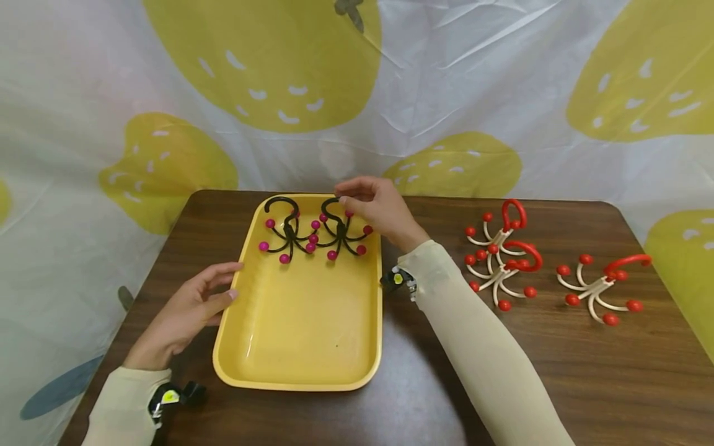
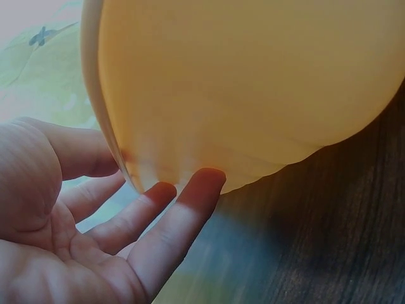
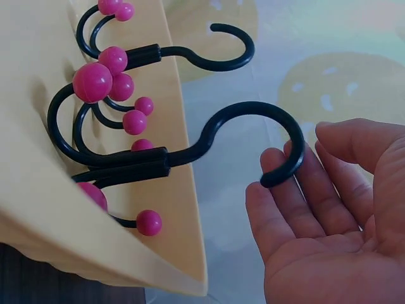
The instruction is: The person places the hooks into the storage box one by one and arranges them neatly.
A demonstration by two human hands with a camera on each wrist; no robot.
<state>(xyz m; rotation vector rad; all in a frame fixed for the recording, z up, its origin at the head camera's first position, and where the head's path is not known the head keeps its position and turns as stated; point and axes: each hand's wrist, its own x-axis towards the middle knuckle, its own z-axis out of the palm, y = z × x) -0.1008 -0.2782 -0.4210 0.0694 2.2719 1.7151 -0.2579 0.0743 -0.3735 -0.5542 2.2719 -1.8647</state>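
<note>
Two black multi-arm hook hangers with pink ball tips stand side by side in the far end of a yellow tray. The left black hanger has its hook upward. My right hand is at the hook of the right black hanger. In the right wrist view, that hook curves in front of loosely bent fingers, with the thumb apart from it. My left hand is at the tray's left side; in the left wrist view, its fingertips touch the outer wall.
Three white hook hangers with red hooks and red ball tips stand on the brown table to the right: a rear one, a front one close to it, and one farther right. A lemon-print curtain hangs behind the table.
</note>
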